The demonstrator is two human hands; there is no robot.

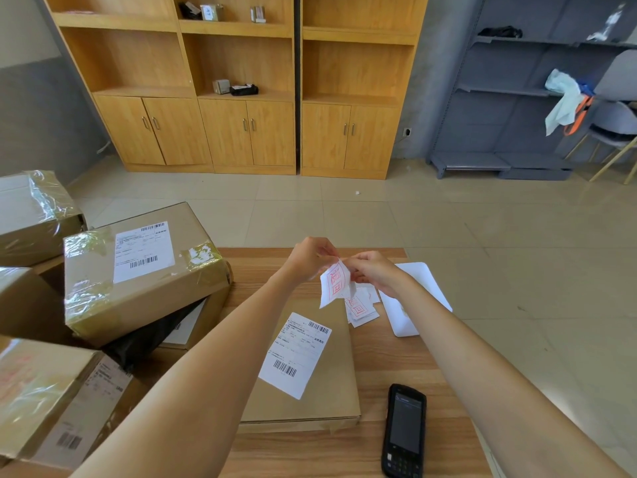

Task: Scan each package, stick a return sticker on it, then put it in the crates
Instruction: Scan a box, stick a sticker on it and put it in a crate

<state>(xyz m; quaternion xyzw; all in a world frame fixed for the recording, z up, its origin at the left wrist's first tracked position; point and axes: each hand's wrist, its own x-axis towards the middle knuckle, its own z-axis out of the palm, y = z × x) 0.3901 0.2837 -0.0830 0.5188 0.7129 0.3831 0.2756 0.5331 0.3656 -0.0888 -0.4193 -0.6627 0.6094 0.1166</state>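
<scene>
Room: tiled floor, wooden cabinets (241,81) along the far wall, grey metal shelving (517,98) to the right with a pale cloth (562,98) hanging off it.
Counter: a wood-grain counter (396,374) fills the lower middle of the view.
Package in work: a flat brown package (327,391) lies on the counter between the forearms, its white shipping label (296,353) face up and tilted.
Scanner: a black handheld scanner (404,430) lies on the counter just right of the flat package, screen up.
Sticker pile: a few loose stickers (360,307) with red print lie on the counter just beyond the package's far right corner, below the hands.
White sheet: a white sheet (413,298) rests near the counter's right edge, partly under the right forearm.
Stacked boxes: taped cardboard boxes (138,270) crowd the left side, one tilted on top of others, with a black bag (151,336) wedged beneath it.
Left hand: the left hand (310,258) is raised over the counter, fingertips pinching the top edge of a return sticker (334,282).
Right hand: the right hand (374,272) meets it from the other side, fingers curled and pinching the same sticker at its upper right.
Sticker held: it hangs curled between the two hands, red framed characters facing the camera, above the pile and clear of the package.
Hard to tell: whether the backing is separating from the sticker cannot be made out; label text is too small to read; the lower-left box is cut off by the frame edge.
</scene>
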